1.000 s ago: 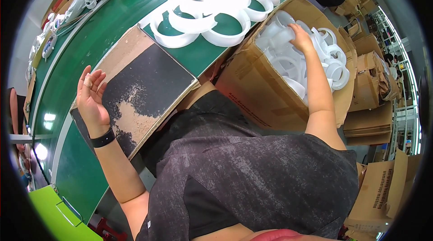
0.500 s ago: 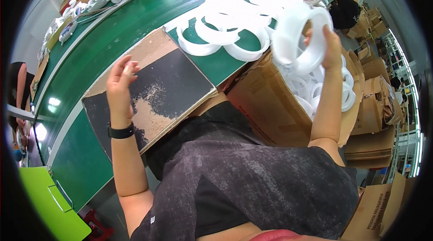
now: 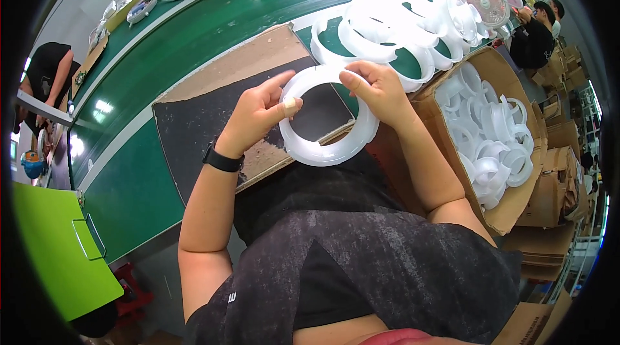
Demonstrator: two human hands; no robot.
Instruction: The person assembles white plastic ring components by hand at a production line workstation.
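In front of my chest is a white translucent plastic ring [image 3: 330, 154], held up in both hands. My left hand [image 3: 256, 116] is closed on its left rim; the thumb, wrapped in a pale bandage, lies on the near side and the fingers go partly behind. At the upper right rim my right hand [image 3: 386, 96] pinches the ring between thumb and fingers. Below it lies a worn board [image 3: 206, 127] with a dark top and bare brown patches. Several similar rings [image 3: 371, 25] are piled on the green table beyond my right hand.
An open cardboard box [image 3: 516, 214] full of white rings stands at my right. A pink-and-white fan [image 3: 486, 1] is behind the pile. A green conveyor [image 3: 187, 41] curves along the far side. Lime-green panel [image 3: 55, 248] at lower left. Other people work at far left and far right.
My right hand has brought the ring from above the box at right to the middle. My left hand, empty before, has moved right and taken hold of it. The view has shifted.
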